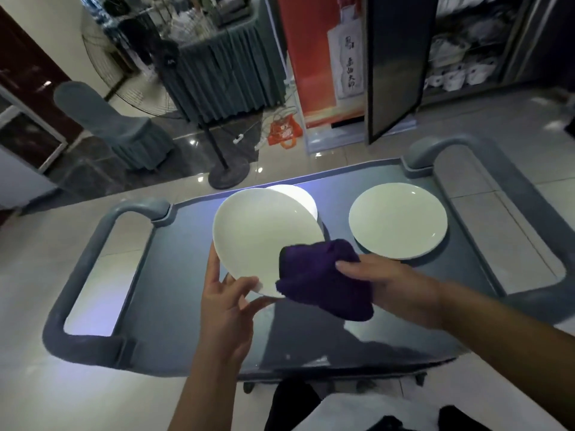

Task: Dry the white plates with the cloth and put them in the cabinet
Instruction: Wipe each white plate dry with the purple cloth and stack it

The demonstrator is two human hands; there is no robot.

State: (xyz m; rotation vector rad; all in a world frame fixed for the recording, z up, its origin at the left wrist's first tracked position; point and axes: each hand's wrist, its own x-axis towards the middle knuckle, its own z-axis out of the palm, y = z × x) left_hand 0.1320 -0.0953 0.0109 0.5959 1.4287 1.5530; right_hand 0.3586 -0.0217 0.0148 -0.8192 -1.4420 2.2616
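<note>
My left hand [228,301] holds a white plate [261,234] by its near rim, tilted up above the grey cart top [186,275]. My right hand [395,287] grips a purple cloth [320,281] and presses it against the plate's lower right edge. Another white plate [295,197] lies on the cart behind the held one, mostly hidden by it. A third white plate [398,220] lies flat on the cart to the right. The cabinet [466,48] stands at the back right with its dark door [392,66] swung open and white dishes on its shelves.
The cart has grey loop handles at the left [90,259] and right [529,206]. Beyond it stand a fan pole with a round base [228,174], a covered chair [118,126], a skirted table [224,66] and a red banner [323,63].
</note>
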